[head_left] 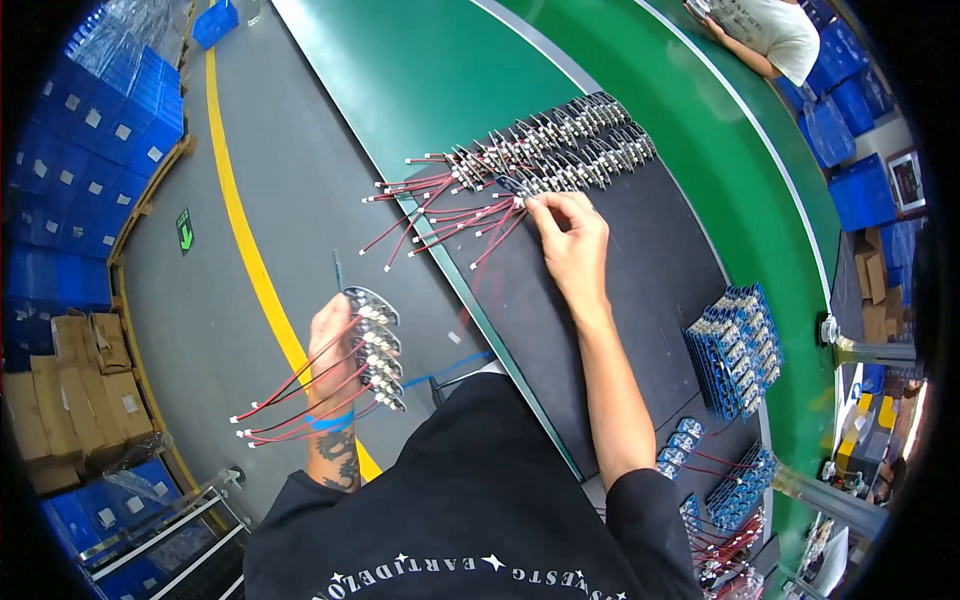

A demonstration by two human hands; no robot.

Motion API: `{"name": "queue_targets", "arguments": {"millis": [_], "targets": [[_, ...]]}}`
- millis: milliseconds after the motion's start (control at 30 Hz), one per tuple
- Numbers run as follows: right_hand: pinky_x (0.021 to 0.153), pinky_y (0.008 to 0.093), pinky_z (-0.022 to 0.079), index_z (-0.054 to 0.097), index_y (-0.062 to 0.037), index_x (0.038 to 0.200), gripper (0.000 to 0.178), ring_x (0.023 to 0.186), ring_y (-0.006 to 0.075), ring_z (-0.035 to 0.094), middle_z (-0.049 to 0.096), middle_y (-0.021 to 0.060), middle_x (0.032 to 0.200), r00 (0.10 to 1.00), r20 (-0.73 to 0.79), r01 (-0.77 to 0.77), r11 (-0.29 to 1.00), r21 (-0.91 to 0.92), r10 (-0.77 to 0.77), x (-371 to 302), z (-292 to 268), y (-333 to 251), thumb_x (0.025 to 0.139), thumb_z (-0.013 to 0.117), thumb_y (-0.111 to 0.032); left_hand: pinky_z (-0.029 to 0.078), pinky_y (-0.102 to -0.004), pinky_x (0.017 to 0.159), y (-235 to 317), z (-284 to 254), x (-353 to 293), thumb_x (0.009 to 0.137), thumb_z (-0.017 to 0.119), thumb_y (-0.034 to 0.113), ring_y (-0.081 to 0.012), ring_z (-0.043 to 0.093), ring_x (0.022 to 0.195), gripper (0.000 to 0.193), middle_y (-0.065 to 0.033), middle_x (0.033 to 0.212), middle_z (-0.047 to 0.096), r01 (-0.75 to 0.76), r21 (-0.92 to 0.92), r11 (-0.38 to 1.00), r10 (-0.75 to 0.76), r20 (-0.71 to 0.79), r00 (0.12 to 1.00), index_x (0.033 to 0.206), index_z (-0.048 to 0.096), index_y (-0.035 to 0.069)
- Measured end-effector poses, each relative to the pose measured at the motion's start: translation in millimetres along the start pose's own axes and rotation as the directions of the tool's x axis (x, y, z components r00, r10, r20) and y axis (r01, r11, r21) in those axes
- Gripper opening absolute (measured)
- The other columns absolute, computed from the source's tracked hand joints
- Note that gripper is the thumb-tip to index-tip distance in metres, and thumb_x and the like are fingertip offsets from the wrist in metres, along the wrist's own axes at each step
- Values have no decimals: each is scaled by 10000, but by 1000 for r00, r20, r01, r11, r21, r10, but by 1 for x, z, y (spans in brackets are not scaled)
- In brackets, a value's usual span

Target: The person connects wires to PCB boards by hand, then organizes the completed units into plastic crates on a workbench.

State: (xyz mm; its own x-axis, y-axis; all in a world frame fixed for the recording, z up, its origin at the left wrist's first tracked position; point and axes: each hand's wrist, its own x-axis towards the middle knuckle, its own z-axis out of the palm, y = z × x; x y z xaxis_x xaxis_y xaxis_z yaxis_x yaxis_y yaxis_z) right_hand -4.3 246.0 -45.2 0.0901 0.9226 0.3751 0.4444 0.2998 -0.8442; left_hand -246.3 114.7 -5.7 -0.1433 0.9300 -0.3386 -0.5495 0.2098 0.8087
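My left hand (333, 350) is held out over the grey floor and grips a fanned stack of small circuit boards (378, 345), whose red wires (290, 395) trail off to the left. My right hand (570, 240) reaches forward to a long row of similar wired boards (555, 150) lying on the black mat (610, 330). Its fingertips pinch one board (515, 190) at the near end of that row. The red leads (440, 215) of that row hang over the mat's left edge.
A green conveyor belt (450, 60) runs past the mat. Blue board stacks (737, 345) and more wired boards (720, 490) lie at the right. Blue crates (90, 150), cardboard boxes (75, 390) and a yellow floor line (245, 230) are left. Another person (765, 35) works at the top right.
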Motion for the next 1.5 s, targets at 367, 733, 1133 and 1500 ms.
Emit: {"name": "queue_targets", "arguments": {"millis": [367,733,1133,1500], "targets": [[576,426,463,654,-93,812,102,662,314,618,615,80,792,997,-60,34,938,-345,-58,-4,13,-6,813,659,-195,510,-283,468,-4,11,-3,969,416,263,-190,626,534,333,-124,722,633,4,113,994,-20,145,989,908,562,-30],[584,399,481,650,-79,773,98,652,284,629,624,71,768,997,-41,40,864,-502,-70,-6,16,-7,796,668,-172,514,-263,497,-5,25,0,973,413,244,-164,630,571,322,-122,747,644,47,177,983,-82,198,977,934,577,-31],[531,225,424,693,-19,872,130,598,69,533,624,-1,718,955,270,-174,968,181,121,-24,-25,-41,819,686,-137,462,-219,591,-23,44,10,975,471,202,-53,558,657,274,-25,789,632,8,329,944,-91,238,967,927,617,-26],[517,190,411,693,11,889,92,617,56,534,621,28,738,660,742,-525,779,342,119,-38,-55,-54,828,670,-55,470,-204,596,-32,45,15,945,537,170,-54,576,668,247,-43,790,655,15,362,932,-127,287,950,940,640,-55]]}}
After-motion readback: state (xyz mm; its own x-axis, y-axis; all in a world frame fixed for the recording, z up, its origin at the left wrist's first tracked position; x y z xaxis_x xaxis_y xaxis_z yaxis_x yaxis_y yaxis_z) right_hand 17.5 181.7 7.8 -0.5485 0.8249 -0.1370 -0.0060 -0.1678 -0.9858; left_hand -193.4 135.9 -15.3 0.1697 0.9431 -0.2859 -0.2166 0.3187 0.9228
